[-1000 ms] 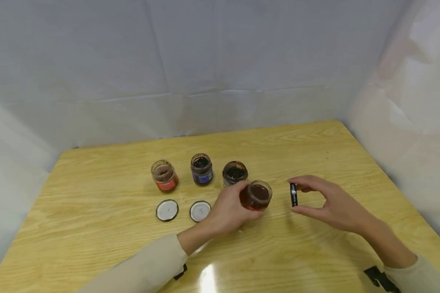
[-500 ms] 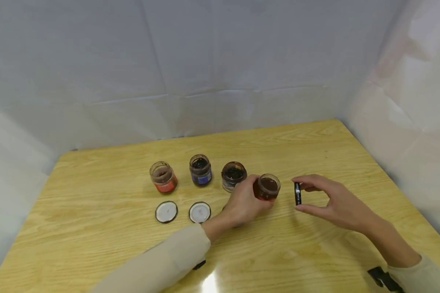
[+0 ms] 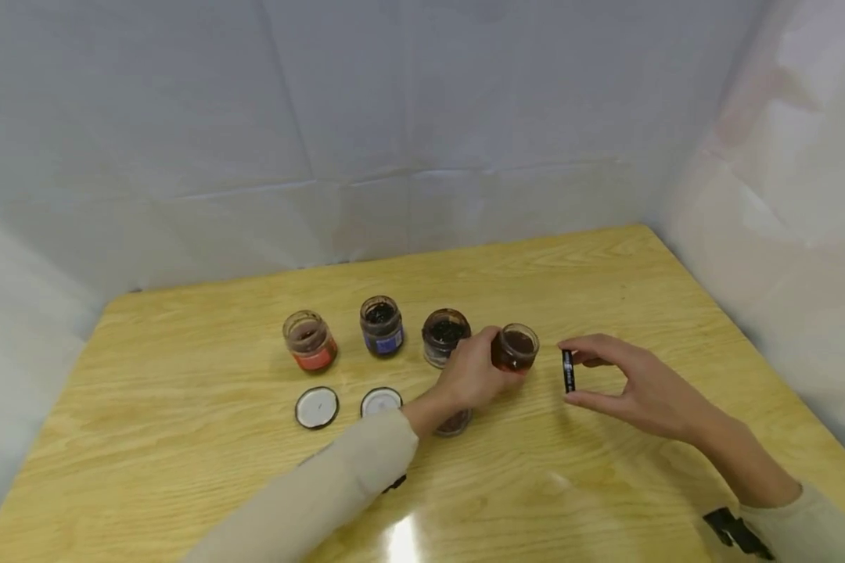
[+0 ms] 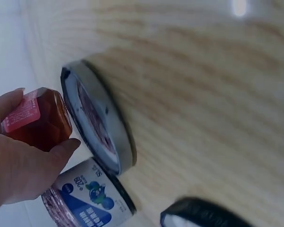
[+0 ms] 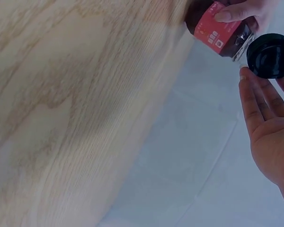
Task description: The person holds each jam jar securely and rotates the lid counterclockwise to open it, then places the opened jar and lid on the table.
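My left hand [image 3: 473,374] grips an uncapped glass jar [image 3: 516,349] of dark red jam, at the right end of a row of jars. Its red label [image 5: 213,30] shows in the right wrist view. A black screw lid [image 3: 569,371], seen edge-on, is pinched between thumb and fingers of my right hand [image 3: 644,392], just right of that jar. Close to the left hand's fingers stands another open jar [image 3: 440,350] with dark contents and a white-and-blue label [image 4: 97,191]. An upturned lid [image 3: 456,423] lies partly hidden beneath the left wrist.
Farther left stand an open jar with a red label [image 3: 314,357] and one with a blue label [image 3: 386,342]. In front of them two lids [image 3: 317,407] [image 3: 381,399] lie upturned on the wooden table [image 3: 183,438]. White sheeting [image 3: 422,117] hangs behind.
My left hand has carried the jam jar to the right and away from me, to the end of the row. The right hand with its lid has barely moved.
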`<state>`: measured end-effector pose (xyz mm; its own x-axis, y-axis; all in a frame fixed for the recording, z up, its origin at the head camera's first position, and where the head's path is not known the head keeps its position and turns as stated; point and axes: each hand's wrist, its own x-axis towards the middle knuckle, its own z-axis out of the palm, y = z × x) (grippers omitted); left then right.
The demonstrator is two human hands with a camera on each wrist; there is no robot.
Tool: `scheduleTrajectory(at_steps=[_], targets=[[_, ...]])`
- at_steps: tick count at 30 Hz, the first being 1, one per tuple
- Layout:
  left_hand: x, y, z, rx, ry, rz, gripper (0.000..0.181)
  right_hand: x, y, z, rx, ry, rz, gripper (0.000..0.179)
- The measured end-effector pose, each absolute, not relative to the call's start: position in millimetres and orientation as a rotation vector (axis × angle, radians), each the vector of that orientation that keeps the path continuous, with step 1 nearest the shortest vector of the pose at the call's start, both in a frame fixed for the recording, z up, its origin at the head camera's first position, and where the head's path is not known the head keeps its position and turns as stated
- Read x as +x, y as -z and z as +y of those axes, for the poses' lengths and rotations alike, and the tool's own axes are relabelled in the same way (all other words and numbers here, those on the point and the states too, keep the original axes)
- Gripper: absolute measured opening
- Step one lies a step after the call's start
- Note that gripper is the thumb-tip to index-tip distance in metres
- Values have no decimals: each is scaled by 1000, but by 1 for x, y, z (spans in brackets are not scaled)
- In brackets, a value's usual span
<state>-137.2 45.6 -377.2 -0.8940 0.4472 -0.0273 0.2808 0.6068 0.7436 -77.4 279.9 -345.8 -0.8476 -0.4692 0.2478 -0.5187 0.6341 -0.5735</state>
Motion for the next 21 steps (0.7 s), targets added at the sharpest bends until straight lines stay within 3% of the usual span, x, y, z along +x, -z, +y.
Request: scheduleTrajectory(at_steps=[21], targets=[[-147,386,73,433,-1163,2769,47,-76,354,278,843,-1003,-2822,54]])
